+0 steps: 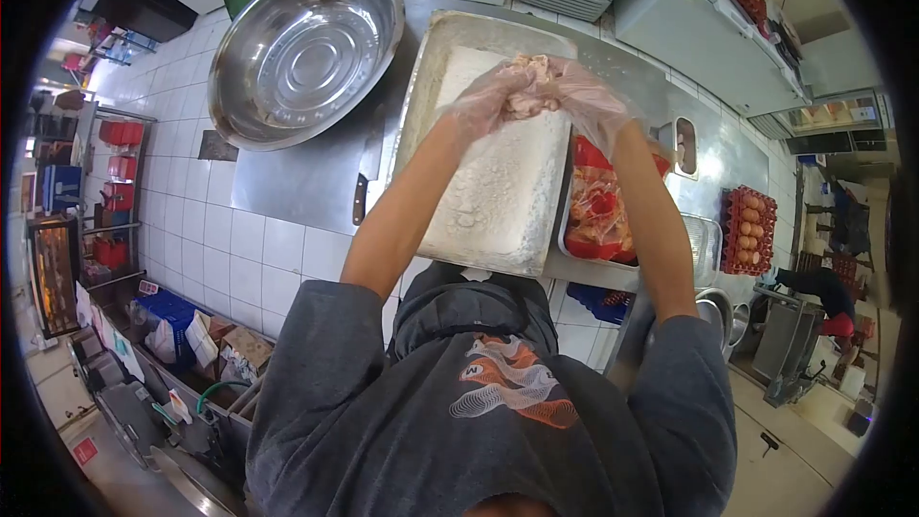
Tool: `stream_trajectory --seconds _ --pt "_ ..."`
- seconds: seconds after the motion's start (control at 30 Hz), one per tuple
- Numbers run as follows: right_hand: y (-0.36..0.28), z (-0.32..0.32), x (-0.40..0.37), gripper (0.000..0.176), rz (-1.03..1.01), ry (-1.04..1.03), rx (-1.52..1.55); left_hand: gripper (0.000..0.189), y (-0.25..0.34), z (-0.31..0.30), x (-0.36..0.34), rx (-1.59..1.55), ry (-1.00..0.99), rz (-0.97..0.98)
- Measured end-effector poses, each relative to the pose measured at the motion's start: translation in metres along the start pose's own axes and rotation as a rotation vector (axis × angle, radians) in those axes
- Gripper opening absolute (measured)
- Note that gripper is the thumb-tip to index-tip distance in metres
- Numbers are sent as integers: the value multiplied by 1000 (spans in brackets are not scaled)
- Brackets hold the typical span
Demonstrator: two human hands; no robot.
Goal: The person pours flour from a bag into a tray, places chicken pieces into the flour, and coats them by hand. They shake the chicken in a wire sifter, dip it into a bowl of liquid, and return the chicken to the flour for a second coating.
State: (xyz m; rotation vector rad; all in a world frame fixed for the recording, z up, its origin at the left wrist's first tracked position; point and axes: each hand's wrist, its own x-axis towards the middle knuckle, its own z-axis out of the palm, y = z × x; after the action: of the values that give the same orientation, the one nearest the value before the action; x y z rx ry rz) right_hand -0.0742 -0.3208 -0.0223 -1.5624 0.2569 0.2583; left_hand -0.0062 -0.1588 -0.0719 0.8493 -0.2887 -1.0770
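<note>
Both hands wear clear plastic gloves and are raised over the far half of a large metal tray [552,230] of white flour [479,182]. My left hand [486,99] and my right hand [586,96] close from either side around flour-coated pieces that look like chicken [529,101]. The gloves and the meat hide some of the fingertips. Loose, crumbly flour lies across the near part of the tray. Beneath my right forearm is a second tray holding a red and clear plastic bag [595,206] with orange-red contents.
A wide steel basin [311,62] stands left of the flour tray. Between them on the steel table lies a knife [361,199]. To the right are a small metal container [685,144], a wire basket [705,244] and a red egg tray [735,230]. Another person [818,287] is at far right.
</note>
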Motion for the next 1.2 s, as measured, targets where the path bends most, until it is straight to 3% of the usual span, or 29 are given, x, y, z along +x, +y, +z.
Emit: stream_trajectory --seconds 0.1,0.2,0.23,0.3,0.4,0.53,0.57,0.63,0.7,0.8,0.87,0.97,1.07,1.13,1.2 --pt "-33 24 3 54 -40 50 -443 38 18 -30 15 193 98 -82" --pt "-8 8 41 54 25 213 -345 26 47 -33 19 631 317 -31" --pt "-5 4 44 51 53 247 -430 31 48 -41 24 496 321 31" --pt "0 -8 51 47 109 306 -605 34 50 -79 50 875 243 127" --pt "25 -25 70 41 178 110 -17 31 62 -68 52 867 275 72" --pt "42 -46 93 38 -70 24 -637 26 72 -66 60 1178 260 81" --pt "44 -53 100 41 -163 -70 -659 25 73 -67 65 1294 268 85" --pt "32 -42 89 46 -151 -33 -535 22 75 -61 69 1352 224 83" --pt "15 -18 71 47 56 218 -238 20 74 -66 77 1389 156 89" --pt "18 -18 84 29 105 414 -381 18 69 -85 99 1510 76 143" --pt "55 -51 129 29 -86 280 -698 21 73 -75 95 1737 109 230" --pt "31 -45 127 28 -121 144 -1069 25 90 -39 78 1997 148 110" --pt "36 -44 134 25 -180 167 -956 28 87 -49 84 1919 142 193" --pt "21 -31 123 24 -112 242 -625 27 87 -57 89 1913 141 215" --pt "-6 -8 101 24 108 329 -179 27 84 -68 93 1882 142 261"
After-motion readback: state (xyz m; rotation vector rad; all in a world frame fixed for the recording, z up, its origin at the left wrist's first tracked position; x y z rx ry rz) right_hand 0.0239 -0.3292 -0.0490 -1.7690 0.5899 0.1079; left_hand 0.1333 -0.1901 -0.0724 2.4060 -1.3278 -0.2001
